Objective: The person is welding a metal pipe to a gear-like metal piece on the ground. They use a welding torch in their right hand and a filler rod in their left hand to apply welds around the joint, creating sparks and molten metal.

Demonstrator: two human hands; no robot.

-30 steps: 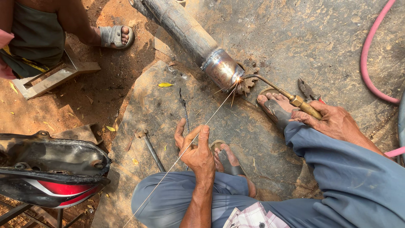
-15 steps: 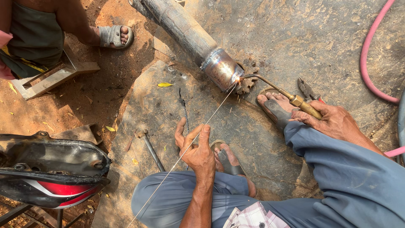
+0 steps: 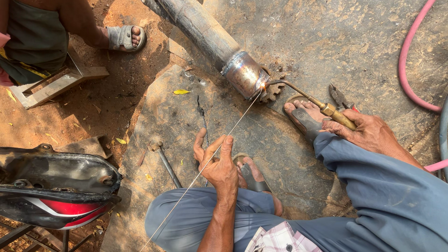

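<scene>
Spark now at the pipe's (image 3: 242, 70) end: right hand (image 3: 368, 133) grips the torch (image 3: 322, 105), left hand (image 3: 219, 163) pinching the filler rod (image 3: 228, 135) (tip newly glowing), so brazing's underway.

Pipe (image 3: 212, 39) lies ahead on slab (image 3: 280, 154); pliers (image 3: 339, 97) right; hose (image 3: 410, 56) far right.

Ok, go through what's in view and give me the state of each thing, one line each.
Left hand: grip closed on the thin rod.
Thin rod: slanted, tip at the pipe's end.
Right hand: grip closed on the torch.
Torch: lit, small flame at the pipe.
Pipe: lying on the ground.
Pliers: lying unused by the right hand.
Pink hose: loose on the ground.
</scene>
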